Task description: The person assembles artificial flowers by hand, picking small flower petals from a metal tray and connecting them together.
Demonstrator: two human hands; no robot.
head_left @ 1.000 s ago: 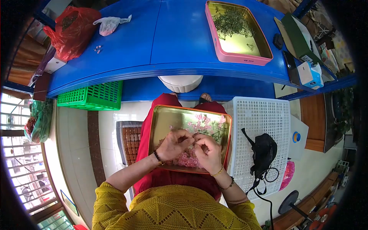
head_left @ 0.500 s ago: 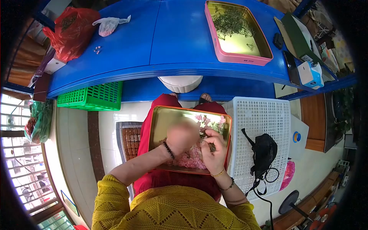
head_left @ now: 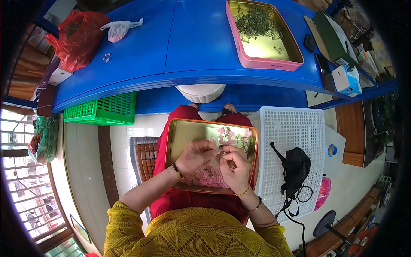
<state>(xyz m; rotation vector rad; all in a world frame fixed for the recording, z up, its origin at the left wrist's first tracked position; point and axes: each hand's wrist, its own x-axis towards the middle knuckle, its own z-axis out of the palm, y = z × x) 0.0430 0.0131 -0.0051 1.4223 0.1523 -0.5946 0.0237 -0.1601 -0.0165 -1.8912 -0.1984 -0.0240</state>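
A red-rimmed tin tray [head_left: 180, 132] lies on my lap, with a heap of pink blossoms [head_left: 205, 177] on its near side and pink flowers on green stems [head_left: 229, 136] at its far right. Over the tray, my left hand [head_left: 196, 157] is pinched, its fingertips close to those of my right hand [head_left: 234, 168]. My right hand is also closed, thumb against fingers. Something small and pale shows between the two sets of fingertips, too small to name.
On the blue table [head_left: 150, 38] are a red plastic bag [head_left: 81, 43], a small white bag [head_left: 119, 31] and a pink tin [head_left: 272, 64] of green stems. A green crate [head_left: 111, 107] stands below. A black bag [head_left: 295, 169] lies on a white crate [head_left: 274, 124] at right.
My left hand swung blurred over the middle of the tray half a second ago and is now back at my right fingertips. My right hand has turned slightly and stays over the tray.
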